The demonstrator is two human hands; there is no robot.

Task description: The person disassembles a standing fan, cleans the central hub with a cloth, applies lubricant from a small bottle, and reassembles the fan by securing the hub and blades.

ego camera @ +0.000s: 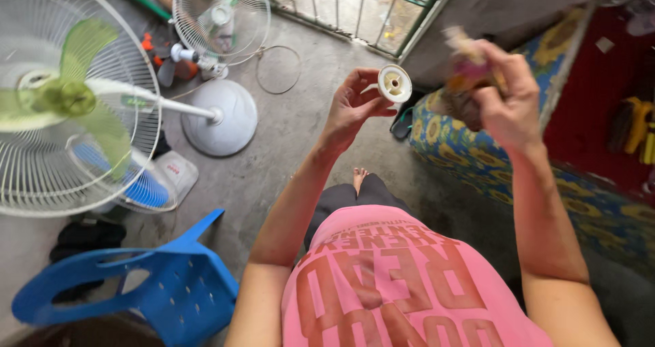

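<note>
My left hand (353, 105) holds a small round white plastic cap (394, 83) between thumb and fingertips, its hollow side facing me. My right hand (503, 91) is raised to the right of it and grips a crumpled brownish cloth with a pink patch (462, 81); the cloth is blurred. The two hands are a short way apart above a grey concrete floor. My pink shirt and one bare foot (359, 178) show below.
A white stand fan with green blades (68, 98) lies at the left, its round base (225, 115) beside a smaller fan guard (220, 21). A blue plastic chair (147, 282) stands at lower left. A sunflower-patterned cushion (471, 163) lies at right, a metal gate (355, 9) beyond.
</note>
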